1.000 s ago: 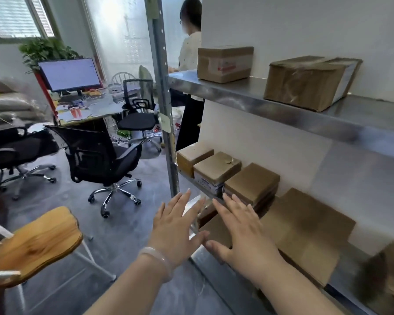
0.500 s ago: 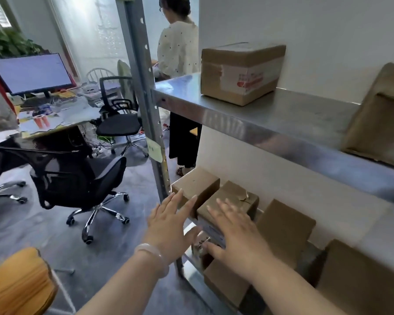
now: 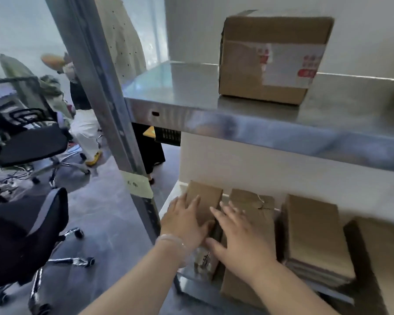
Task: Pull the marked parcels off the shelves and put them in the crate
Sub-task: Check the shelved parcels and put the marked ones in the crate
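Observation:
Several brown cardboard parcels stand in a row on the lower metal shelf [image 3: 187, 278]. My left hand [image 3: 184, 221] lies flat on the leftmost small parcel [image 3: 206, 196], fingers spread. My right hand [image 3: 239, 239] rests with spread fingers on the second parcel [image 3: 254, 205], thumb in the gap between the two. Neither hand has closed around a parcel. A third flat parcel [image 3: 312, 235] lies to the right. On the upper shelf [image 3: 191, 87] stands a bigger box [image 3: 271, 57] with a white and red label. No crate is in view.
The shelf's upright metal post [image 3: 105, 105] with a paper tag [image 3: 138, 185] stands just left of my hands. Black office chairs [image 3: 25, 226] occupy the floor at left. A person [image 3: 123, 42] stands behind the post. A dark parcel [image 3: 378, 264] sits at far right.
The view has closed in on the shelves. Both hands have moved forward from in front of the lower shelf and now rest on the two leftmost parcels.

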